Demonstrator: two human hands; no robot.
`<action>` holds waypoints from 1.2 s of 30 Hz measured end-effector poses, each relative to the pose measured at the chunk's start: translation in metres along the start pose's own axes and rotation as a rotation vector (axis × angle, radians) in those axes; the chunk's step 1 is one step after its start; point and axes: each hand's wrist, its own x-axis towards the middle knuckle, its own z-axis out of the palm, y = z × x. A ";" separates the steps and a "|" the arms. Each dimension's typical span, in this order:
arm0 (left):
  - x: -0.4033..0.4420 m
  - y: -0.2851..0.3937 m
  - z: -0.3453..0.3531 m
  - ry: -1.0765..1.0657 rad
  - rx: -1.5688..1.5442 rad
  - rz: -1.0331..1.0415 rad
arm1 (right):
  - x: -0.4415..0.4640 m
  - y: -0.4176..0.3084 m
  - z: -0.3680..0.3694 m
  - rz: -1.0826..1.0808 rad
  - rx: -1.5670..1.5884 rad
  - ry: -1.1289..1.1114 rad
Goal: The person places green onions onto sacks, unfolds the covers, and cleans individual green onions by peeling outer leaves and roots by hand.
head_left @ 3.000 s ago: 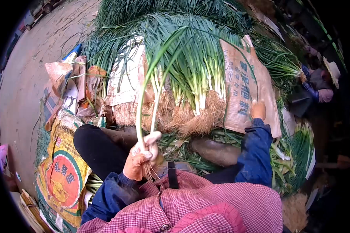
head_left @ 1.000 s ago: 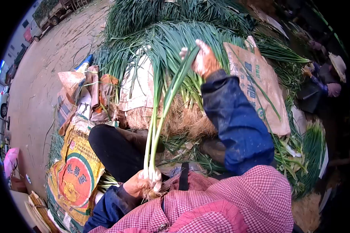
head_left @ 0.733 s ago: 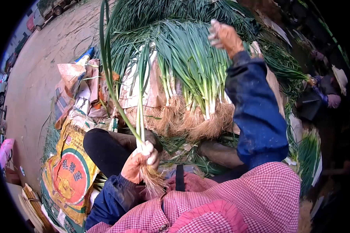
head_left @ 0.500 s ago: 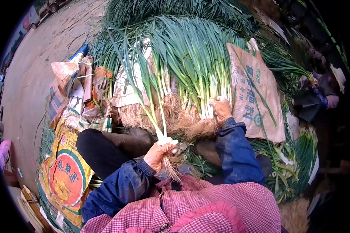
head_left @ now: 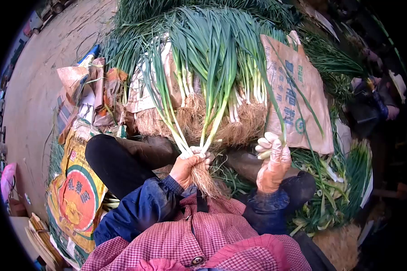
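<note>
My left hand (head_left: pixel 188 168) is closed around the white lower ends of a small bunch of green garlic (head_left: pixel 209 131). Its brown roots (head_left: pixel 203 179) hang below the fist, and its long flat leaves fan out away from me. To the right, my right hand (head_left: pixel 272 165) is raised with bent fingers, gripping a long thin green leaf (head_left: pixel 276 108) with a pale end. Just beyond both hands, a row of green garlic (head_left: pixel 253 86) lies with its bushy roots (head_left: pixel 244 124) towards me.
A tan printed sack (head_left: pixel 298 99) lies at the right, a yellow printed sack (head_left: pixel 79 189) at the left. Stripped leaves (head_left: pixel 323 194) are heaped by my right knee. More greens (head_left: pixel 203 13) are piled at the back. Another person (head_left: pixel 377 99) sits at the far right.
My right hand has left the row and come back towards me, now with a leaf in its fingers. More stalks are in my left hand than before.
</note>
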 end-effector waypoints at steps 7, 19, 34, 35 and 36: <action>-0.025 -0.005 0.008 -0.196 -0.009 -0.246 | 0.071 0.090 0.036 0.621 -0.053 -0.586; -0.013 0.004 0.002 -0.217 -0.335 -0.248 | 0.039 0.035 -0.056 0.351 0.657 0.123; -0.007 -0.009 0.003 -0.130 -0.113 -0.134 | 0.001 0.066 -0.002 0.311 -0.028 -0.170; -0.010 -0.005 0.004 -0.122 -0.108 -0.131 | 0.014 0.062 -0.022 0.284 0.390 -0.121; -0.012 -0.002 0.006 -0.124 -0.115 -0.124 | 0.026 0.060 -0.038 0.245 0.805 -0.068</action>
